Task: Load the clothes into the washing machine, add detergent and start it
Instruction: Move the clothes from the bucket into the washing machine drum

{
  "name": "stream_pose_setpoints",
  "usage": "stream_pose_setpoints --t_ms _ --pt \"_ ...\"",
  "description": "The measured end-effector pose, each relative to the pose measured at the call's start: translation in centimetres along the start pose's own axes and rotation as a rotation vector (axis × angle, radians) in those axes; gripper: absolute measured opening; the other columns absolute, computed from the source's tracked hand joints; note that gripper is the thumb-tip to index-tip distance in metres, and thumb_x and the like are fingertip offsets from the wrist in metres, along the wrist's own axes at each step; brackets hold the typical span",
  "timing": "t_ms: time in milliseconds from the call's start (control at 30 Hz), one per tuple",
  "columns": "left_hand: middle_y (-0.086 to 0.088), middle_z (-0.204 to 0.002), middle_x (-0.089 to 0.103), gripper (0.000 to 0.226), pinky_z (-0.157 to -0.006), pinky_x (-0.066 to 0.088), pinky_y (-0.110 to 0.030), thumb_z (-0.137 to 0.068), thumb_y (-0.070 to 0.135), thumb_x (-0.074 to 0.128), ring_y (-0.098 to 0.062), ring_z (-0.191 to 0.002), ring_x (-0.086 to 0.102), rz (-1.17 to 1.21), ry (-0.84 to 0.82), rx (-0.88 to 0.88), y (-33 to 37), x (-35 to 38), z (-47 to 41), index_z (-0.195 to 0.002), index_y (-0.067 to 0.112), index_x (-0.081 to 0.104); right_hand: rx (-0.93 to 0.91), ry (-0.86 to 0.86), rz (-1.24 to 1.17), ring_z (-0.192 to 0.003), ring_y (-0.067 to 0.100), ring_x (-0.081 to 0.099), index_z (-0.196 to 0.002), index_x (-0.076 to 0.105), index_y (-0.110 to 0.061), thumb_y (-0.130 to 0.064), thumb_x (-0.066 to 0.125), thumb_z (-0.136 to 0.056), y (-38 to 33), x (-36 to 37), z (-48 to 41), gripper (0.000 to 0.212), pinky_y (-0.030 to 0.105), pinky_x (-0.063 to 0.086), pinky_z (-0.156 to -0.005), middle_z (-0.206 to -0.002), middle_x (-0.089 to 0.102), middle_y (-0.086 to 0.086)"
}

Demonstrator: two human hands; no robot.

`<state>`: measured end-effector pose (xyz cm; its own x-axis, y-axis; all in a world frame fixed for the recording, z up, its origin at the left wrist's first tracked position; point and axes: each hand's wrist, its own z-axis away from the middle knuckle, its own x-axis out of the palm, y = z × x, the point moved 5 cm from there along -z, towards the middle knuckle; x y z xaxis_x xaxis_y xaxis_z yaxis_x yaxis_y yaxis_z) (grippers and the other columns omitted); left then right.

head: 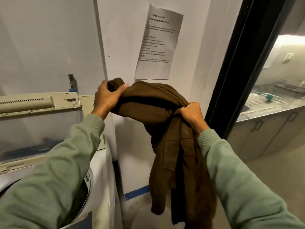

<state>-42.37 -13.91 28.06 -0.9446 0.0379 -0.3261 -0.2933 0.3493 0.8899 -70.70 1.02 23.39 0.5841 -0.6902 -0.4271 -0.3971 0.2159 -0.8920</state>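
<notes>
- A dark brown cloth garment [165, 113] is held up in the air by both hands, in front of the white wall [128, 38] and just right of the washing machine.
- The cloth looks soft and matte. It is bunched into thick folds and has a flat stitched strip running down its hanging part.
- The left hand [105, 96] grips one rolled end of the garment, fingers and thumb curled round it.
- The right hand [189, 113] clamps a gathered bunch lower and to the right. From this fist most of the garment hangs down in long folds.
- The hands are apart, and a sagging span of cloth bridges them.
- Both arms wear sage-green knitted sleeves [239, 171].
- The white top-loading washing machine [100, 171] stands at lower left with its cream lid [39, 103] raised. The left sleeve hides part of its dark opening.
- A printed paper sheet [156, 43] hangs on the wall above the garment.
- A black door frame [239, 63] stands to the right.
</notes>
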Motion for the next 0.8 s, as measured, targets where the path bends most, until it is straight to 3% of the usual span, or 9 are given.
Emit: stream_pose_setpoints --t_ms 67,167,300,367,433,533,633,733,800 --pt "-0.003 -0.111 0.066 0.044 -0.096 0.051 -0.042 -0.080 0.049 0.072 -0.024 -0.106 0.062 -0.043 -0.120 -0.066 -0.3 0.4 -0.2 -0.111 0.018 0.063 0.000 -0.034 -0.011 -0.079 0.028 0.069 -0.081 0.069 -0.004 -0.018 0.082 -0.062 -0.1 -0.4 -0.2 0.027 0.040 0.060 -0.073 -0.082 0.071 0.011" --pt "-0.007 -0.097 0.066 0.026 -0.091 0.053 -0.043 -0.088 0.035 0.068 -0.026 -0.097 0.063 -0.093 -0.085 0.012 0.3 0.6 -0.4 -0.097 0.012 0.063 -0.029 -0.145 0.027 -0.080 0.028 0.070 -0.083 0.070 -0.003 -0.020 0.089 -0.059 0.0 -1.3 0.1 0.035 0.039 0.060 -0.073 -0.083 0.072 0.012" --pt "-0.002 -0.093 0.061 0.010 -0.088 0.053 -0.037 -0.093 0.026 0.063 -0.019 -0.091 0.060 0.421 0.011 0.028 2.4 0.2 -0.3 -0.090 0.019 0.057 -0.106 -0.293 0.028 -0.089 0.012 0.066 -0.111 0.067 -0.014 -0.031 0.090 -0.064 0.8 -2.1 0.8 0.055 0.020 0.053 -0.072 -0.102 0.069 0.000" --pt "0.001 -0.083 0.056 0.017 -0.081 0.053 -0.034 -0.092 0.024 0.064 -0.015 -0.084 0.055 0.605 0.060 0.065 4.0 -0.2 -0.7 -0.081 0.022 0.052 -0.182 -0.373 0.101 -0.102 0.010 0.061 -0.128 0.059 -0.023 -0.041 0.085 -0.068 1.3 -2.4 1.0 0.068 0.021 0.049 -0.085 -0.118 0.063 -0.006" --pt "0.004 -0.076 0.052 0.023 -0.071 0.049 -0.029 -0.091 0.019 0.065 -0.011 -0.075 0.051 0.671 0.070 0.102 5.6 0.5 -0.8 -0.076 0.021 0.048 -0.200 -0.423 0.112 -0.097 0.013 0.066 -0.120 0.066 -0.020 -0.042 0.078 -0.075 1.9 -2.6 1.6 0.051 0.028 0.055 -0.087 -0.114 0.069 -0.002" --pt "0.005 -0.070 0.048 0.028 -0.065 0.044 -0.027 -0.091 0.013 0.063 -0.010 -0.068 0.047 0.718 0.063 0.085 6.4 2.7 -0.2 -0.071 0.021 0.046 -0.179 -0.313 0.066 -0.086 0.029 0.071 -0.091 0.075 -0.010 -0.050 0.073 -0.077 3.6 -3.1 1.6 0.042 0.046 0.058 -0.082 -0.088 0.075 0.008" --pt "-0.001 -0.076 0.052 0.025 -0.073 0.047 -0.037 -0.089 0.015 0.065 -0.020 -0.078 0.050 0.730 0.022 0.013 5.1 4.3 0.4 -0.072 0.022 0.048 -0.160 -0.174 0.164 -0.089 0.021 0.069 -0.093 0.073 -0.027 -0.078 0.063 -0.066 5.3 -4.0 0.6 0.058 0.049 0.055 -0.086 -0.089 0.073 -0.007" --pt "-0.006 -0.078 0.052 0.028 -0.073 0.047 -0.040 -0.088 0.013 0.066 -0.022 -0.080 0.051 0.760 0.004 -0.043 4.5 5.3 1.1 -0.069 0.022 0.047 -0.134 -0.053 0.404 -0.098 0.026 0.062 -0.089 0.066 -0.026 -0.063 0.059 -0.083 5.5 -4.2 0.5 0.038 0.051 0.048 -0.089 -0.097 0.065 -0.004" --pt "-0.008 -0.078 0.053 0.031 -0.072 0.048 -0.041 -0.087 0.010 0.065 -0.023 -0.079 0.051 0.806 -0.019 -0.053 5.3 6.3 1.6 -0.067 0.021 0.045 -0.118 0.037 0.533 -0.107 0.033 0.057 -0.102 0.064 -0.027 -0.048 0.057 -0.091 5.0 -3.7 1.1 0.025 0.051 0.045 -0.092 -0.111 0.061 0.004"
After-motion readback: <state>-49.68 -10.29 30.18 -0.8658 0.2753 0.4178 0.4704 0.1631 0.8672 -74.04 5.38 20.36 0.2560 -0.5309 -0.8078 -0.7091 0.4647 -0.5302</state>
